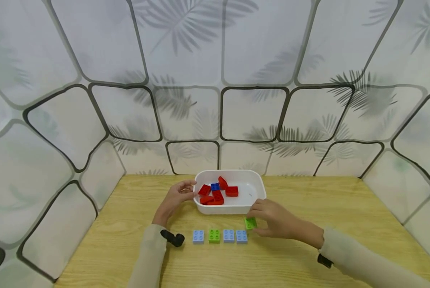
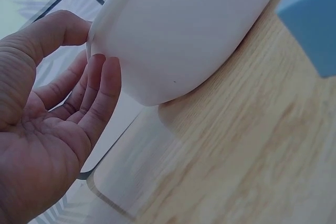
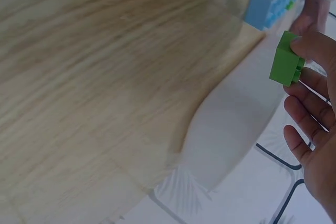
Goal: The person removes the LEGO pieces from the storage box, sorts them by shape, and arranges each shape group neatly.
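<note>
My left hand (image 1: 174, 199) holds the left end of a white plastic tub (image 1: 229, 209), with its thumb and fingertips at the rim. In the left wrist view the fingers (image 2: 107, 85) curve up to the tub's outer wall. Between the thumb and fingertips of my right hand (image 1: 277, 219) is a green toy brick (image 1: 251, 223), close to the tub's front right corner. The right wrist view shows this green brick (image 3: 284, 64) pinched, with its studs toward the palm. Inside the tub lie several red bricks (image 1: 231, 191) and a blue brick (image 1: 215, 187), mostly on its left side.
In front of the tub, a row of bricks rests on the wooden table (image 1: 215, 268): a light blue one (image 1: 198, 237) at the left, then a green one (image 1: 214, 236), then two more light blue ones (image 1: 228, 236). A patterned cloth wall (image 1: 189, 116) encloses the table's back and sides.
</note>
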Action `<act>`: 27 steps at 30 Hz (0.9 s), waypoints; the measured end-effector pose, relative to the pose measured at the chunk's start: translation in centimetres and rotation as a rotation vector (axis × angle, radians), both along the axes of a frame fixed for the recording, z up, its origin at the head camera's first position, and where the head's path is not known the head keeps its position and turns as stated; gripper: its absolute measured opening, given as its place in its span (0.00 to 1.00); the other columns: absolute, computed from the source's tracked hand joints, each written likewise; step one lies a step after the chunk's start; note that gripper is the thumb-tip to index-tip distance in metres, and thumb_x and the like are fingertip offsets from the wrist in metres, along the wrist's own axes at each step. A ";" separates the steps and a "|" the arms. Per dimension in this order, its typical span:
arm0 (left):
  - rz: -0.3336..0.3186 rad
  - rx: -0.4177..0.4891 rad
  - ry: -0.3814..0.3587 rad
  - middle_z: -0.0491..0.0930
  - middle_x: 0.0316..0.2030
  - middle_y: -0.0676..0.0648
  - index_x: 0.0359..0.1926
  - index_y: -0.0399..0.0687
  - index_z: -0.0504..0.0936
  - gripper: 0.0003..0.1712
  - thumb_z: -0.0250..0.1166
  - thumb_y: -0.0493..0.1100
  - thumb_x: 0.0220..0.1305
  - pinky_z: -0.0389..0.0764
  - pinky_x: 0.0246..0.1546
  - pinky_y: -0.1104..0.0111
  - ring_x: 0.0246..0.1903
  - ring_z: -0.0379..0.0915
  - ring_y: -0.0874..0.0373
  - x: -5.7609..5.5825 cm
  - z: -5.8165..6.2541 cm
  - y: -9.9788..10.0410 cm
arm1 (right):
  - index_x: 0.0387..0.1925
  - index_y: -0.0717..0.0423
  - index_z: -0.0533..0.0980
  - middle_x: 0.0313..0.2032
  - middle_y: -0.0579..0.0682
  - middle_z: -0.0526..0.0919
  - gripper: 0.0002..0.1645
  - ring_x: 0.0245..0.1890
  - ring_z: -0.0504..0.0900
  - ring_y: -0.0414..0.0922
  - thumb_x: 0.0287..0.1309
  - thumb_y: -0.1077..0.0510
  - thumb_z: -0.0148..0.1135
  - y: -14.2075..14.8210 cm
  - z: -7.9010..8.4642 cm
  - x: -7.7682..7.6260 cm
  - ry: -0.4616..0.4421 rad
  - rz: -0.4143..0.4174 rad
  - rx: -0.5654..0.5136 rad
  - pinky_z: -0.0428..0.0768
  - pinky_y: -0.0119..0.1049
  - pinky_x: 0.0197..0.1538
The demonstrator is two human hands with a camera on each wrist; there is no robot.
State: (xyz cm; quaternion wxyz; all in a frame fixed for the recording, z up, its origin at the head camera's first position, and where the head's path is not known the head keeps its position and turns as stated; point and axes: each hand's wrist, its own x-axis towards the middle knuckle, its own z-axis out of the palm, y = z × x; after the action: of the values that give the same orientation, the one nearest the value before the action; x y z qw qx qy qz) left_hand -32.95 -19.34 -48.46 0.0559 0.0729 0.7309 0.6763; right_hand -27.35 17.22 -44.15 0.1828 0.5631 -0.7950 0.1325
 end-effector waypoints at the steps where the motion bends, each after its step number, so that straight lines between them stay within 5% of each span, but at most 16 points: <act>1: 0.004 -0.001 0.000 0.74 0.44 0.46 0.64 0.31 0.74 0.27 0.66 0.30 0.65 0.81 0.41 0.75 0.41 0.74 0.58 0.0 0.0 0.0 | 0.42 0.52 0.84 0.39 0.43 0.83 0.21 0.40 0.79 0.39 0.44 0.55 0.81 0.2 -0.2 0.1 -0.006 0.000 0.010 0.82 0.35 0.44; 27: 0.011 -0.011 -0.005 0.74 0.45 0.46 0.65 0.33 0.74 0.27 0.66 0.32 0.66 0.81 0.41 0.75 0.41 0.74 0.57 0.1 -0.3 0.1 | 0.40 0.49 0.82 0.39 0.41 0.81 0.19 0.40 0.76 0.37 0.46 0.52 0.79 1.4 -2.4 1.4 -0.047 -0.001 0.064 0.79 0.32 0.44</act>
State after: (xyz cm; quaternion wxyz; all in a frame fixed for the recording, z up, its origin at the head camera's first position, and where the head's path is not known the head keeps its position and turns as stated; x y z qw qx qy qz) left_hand -32.90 -19.28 -48.77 0.0543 0.0670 0.7347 0.6729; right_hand -26.00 18.64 -46.55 0.1462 0.5649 -0.8032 0.1202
